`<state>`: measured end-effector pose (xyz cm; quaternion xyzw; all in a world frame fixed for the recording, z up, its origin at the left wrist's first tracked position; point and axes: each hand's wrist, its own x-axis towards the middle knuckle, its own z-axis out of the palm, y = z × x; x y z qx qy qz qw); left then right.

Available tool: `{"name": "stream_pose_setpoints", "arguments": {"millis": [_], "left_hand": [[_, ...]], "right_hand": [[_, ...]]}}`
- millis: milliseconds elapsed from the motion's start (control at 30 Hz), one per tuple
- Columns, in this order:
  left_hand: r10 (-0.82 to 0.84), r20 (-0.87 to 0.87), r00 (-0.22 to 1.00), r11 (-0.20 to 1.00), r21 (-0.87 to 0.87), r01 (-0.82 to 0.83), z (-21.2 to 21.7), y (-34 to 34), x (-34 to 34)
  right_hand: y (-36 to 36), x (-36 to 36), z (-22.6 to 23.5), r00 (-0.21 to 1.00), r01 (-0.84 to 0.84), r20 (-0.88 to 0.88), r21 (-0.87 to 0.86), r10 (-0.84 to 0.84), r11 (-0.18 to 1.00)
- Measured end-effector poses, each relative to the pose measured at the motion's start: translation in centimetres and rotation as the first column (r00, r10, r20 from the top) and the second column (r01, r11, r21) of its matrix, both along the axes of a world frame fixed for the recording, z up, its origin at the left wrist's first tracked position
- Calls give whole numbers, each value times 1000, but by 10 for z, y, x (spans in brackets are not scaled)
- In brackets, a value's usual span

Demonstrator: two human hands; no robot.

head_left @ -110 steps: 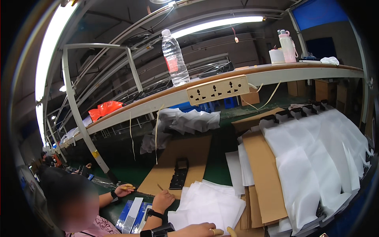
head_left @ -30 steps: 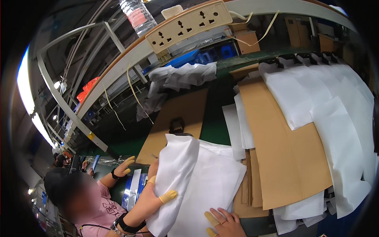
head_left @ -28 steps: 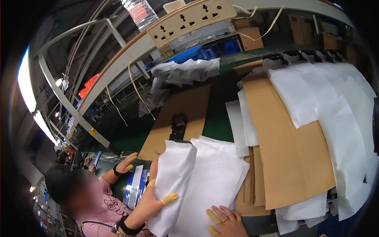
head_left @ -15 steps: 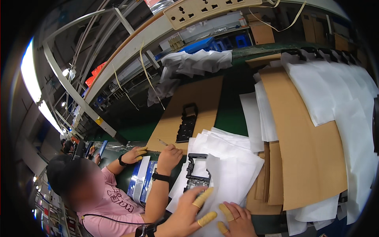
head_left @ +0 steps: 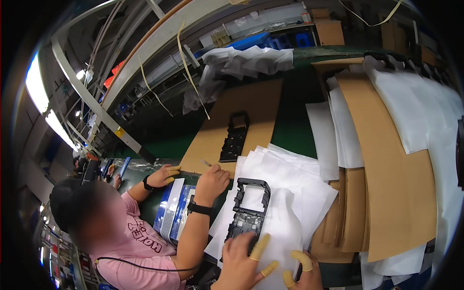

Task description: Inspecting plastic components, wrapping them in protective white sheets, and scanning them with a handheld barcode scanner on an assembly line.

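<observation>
A black plastic frame with a large rectangular opening at its far end lies tilted on white sheets. Over its near end spread the fingers of my left hand, slightly blurred, with yellow finger cots on thumb and index finger; these two stand well apart. Beside the frame a translucent white foam sheet bulges up. At its near right edge my right hand shows bent fingers in yellow cots, thumb and index tips apart. A second black frame lies on a cardboard sheet farther off.
To the left a person in a pink shirt holds a thin pen-like tool near the cardboard. Blue packages lie by that person's arms. On the right stand cardboard pieces and white foam sheets. A cord hangs above.
The foam sheet has come off the near frame's right side, so more of the frame shows. My left hand has moved down slightly, and my right hand lies farther right. The view has shifted.
</observation>
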<state>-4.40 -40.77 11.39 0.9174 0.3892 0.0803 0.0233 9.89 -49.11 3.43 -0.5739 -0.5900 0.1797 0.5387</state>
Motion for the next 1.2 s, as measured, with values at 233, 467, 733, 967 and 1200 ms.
{"name": "stream_pose_setpoints", "arguments": {"millis": [233, 467, 733, 967, 1200], "left_hand": [[404, 241, 882, 902, -264, -341, -18, 23, -34], [734, 619, 280, 512, -775, 371, 8, 6, -61], [937, 310, 161, -21, -410, 912, -20, 0, -67], [751, 640, 163, 252, -506, 825, -13, -8, -41], [973, 231, 4, 35, -167, 985, 13, 26, -34]], "right_hand": [[3, -4, -2, 999, 15, 29, -71, -13, 997], [0, -1, -3, 988, 72, 145, -101, -56, 992], [5, -6, -2, 988, 64, 149, -137, -43, 989], [4, -7, -1, 983, 88, 173, -140, -63, 986], [6, -8, 2, 982, 65, 186, -166, -34, 984]]}}
